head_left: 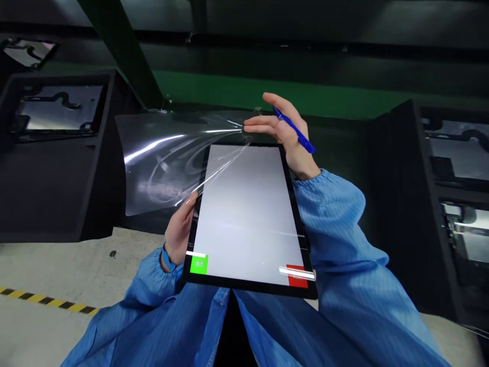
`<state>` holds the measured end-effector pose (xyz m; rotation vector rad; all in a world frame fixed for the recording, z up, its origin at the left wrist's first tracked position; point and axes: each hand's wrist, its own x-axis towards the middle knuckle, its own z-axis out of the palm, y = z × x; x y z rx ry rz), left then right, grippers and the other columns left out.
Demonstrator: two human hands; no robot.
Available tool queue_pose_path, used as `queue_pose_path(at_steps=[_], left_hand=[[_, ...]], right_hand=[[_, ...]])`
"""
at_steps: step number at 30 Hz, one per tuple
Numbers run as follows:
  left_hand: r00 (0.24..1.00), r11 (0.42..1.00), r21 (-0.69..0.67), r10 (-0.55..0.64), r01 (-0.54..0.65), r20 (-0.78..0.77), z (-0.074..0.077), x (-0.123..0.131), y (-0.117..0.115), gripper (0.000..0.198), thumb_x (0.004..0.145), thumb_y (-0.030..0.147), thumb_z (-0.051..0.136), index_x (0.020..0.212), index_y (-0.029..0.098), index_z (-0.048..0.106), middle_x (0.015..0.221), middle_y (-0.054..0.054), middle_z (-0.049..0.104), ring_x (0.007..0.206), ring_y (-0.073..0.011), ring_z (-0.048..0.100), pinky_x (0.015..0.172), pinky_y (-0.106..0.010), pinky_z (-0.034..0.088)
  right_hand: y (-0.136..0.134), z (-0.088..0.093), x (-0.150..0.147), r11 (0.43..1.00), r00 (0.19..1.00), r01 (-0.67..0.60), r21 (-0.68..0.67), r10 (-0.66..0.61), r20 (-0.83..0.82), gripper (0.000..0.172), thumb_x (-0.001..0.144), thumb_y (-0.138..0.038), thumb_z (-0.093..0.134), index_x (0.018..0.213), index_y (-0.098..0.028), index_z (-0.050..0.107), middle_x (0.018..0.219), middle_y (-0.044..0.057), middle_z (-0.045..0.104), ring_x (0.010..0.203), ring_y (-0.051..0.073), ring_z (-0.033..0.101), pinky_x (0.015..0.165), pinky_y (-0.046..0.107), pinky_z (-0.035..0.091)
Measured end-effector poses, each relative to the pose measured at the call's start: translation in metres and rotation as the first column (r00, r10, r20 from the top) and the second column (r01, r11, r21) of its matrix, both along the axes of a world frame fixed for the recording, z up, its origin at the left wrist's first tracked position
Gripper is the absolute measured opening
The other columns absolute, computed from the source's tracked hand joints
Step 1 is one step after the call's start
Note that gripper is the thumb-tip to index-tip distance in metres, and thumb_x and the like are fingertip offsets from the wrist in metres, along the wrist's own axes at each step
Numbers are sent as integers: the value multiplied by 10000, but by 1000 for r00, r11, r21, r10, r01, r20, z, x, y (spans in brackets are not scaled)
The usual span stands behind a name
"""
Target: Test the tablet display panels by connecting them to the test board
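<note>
A tablet [248,209] with a lit white screen is tilted toward me. Its lower corners show a green square and a red square. My left hand [180,229] grips its left edge, fingers hidden underneath. At the top edge, my right hand [284,130] pinches the corner of a clear plastic film [164,163]. The film stretches out to the left, creased toward the pinch and partly across the tablet's upper left corner. A blue pen [294,130] is tucked against the back of my right hand, between the fingers.
Black foam trays [103,168] holding screen panels [63,104] stand at the left. Another black tray [407,204] with panels is at the right. A green beam [126,51] slants down behind the film. Yellow-black tape [49,300] marks the floor.
</note>
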<state>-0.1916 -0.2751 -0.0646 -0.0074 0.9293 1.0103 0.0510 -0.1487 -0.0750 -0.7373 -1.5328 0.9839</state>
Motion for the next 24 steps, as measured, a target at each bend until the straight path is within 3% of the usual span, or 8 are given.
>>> queue_pose_path(at_steps=[3, 6, 8, 11, 14, 19, 24], left_hand=[[999, 999, -25, -41, 42, 19, 7, 7, 1, 404, 924, 244, 589, 1324, 263, 641, 1153, -2, 759, 1174, -307, 671, 947, -411, 581], [997, 996, -56, -62, 65, 54, 15, 13, 3, 402, 975, 254, 470, 1351, 230, 611, 1169, -21, 751, 1179, -282, 670, 974, -404, 560], [994, 995, -57, -75, 80, 84, 19, 15, 4, 417, 998, 272, 399, 1362, 217, 597, 1167, -33, 751, 1188, -274, 665, 989, -403, 548], [991, 994, -40, -103, 107, 90, 22, 15, 4, 432, 1006, 289, 372, 1374, 211, 584, 1159, -43, 753, 1193, -266, 663, 1007, -391, 534], [993, 993, -1, -117, 117, 29, 22, 15, 4, 431, 1007, 291, 365, 1364, 228, 598, 1128, -27, 763, 1192, -258, 664, 1000, -374, 538], [993, 997, 36, -70, 74, -95, 20, 16, 4, 386, 992, 270, 412, 1293, 254, 653, 1035, 10, 775, 1169, -249, 676, 938, -346, 569], [988, 999, 9, -30, 32, -154, 17, 17, 4, 349, 980, 275, 448, 1233, 240, 686, 1012, 6, 773, 1169, -256, 675, 916, -341, 577]], right_hand=[[6, -7, 3, 1000, 1000, -16, -8, 16, -3, 637, 863, -587, 599, 1326, -162, 493, 1088, -23, 751, 1006, 185, 728, 934, 274, 552], [10, -12, 4, 1000, 1000, 0, 29, 0, 0, 653, 874, -566, 485, 1331, -99, 490, 1242, -7, 679, 1024, 195, 705, 870, 223, 542], [10, -15, 3, 998, 1000, -5, 68, 5, -5, 633, 901, -559, 485, 1324, -90, 511, 1303, 39, 649, 1031, 214, 713, 874, 252, 567], [11, -20, 2, 995, 995, -6, 98, 16, -103, 488, 925, -519, 594, 1270, -174, 611, 1241, 81, 687, 1015, 245, 740, 886, 351, 626], [13, -25, 2, 995, 988, -14, 98, 28, -153, 424, 909, -509, 622, 1230, -234, 664, 1248, 79, 672, 995, 258, 745, 868, 399, 648], [17, -28, 3, 999, 988, -13, 37, 19, -156, 451, 869, -536, 627, 1201, -234, 678, 1272, 45, 639, 999, 234, 738, 863, 364, 633], [15, -24, 3, 998, 986, -21, 58, 30, -162, 494, 853, -557, 645, 1198, -204, 671, 1264, 35, 640, 997, 224, 727, 862, 363, 621]])
